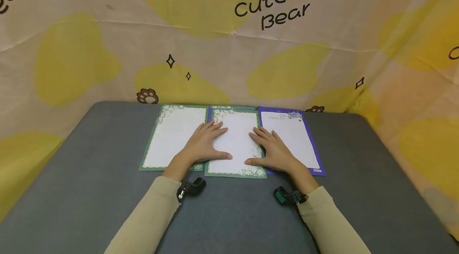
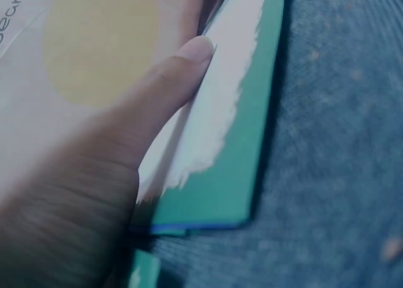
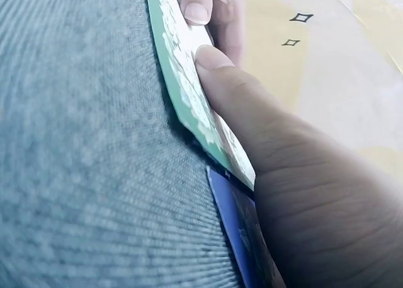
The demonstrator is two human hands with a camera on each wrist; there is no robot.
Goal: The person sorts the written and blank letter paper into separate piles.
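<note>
Three white sheets with decorated borders lie side by side. My left hand rests with spread, straight fingers on the left half of the middle green-bordered floral sheet. On that sheet's right side lies my right hand, its fingers also extended and the thumb pointing inward. Under my left wrist and palm is part of another green-bordered sheet. A purple-bordered sheet with a flower corner sits partly beneath my right hand. In the left wrist view the left thumb touches the white paper; the right thumb touches it in the right wrist view.
Along the middle sheet's top, edges of further sheets peek out, with a purple strip at its upper left. All lie on a dark grey table. A cloth backdrop with yellow patches hangs behind. Each wrist wears a black strap device.
</note>
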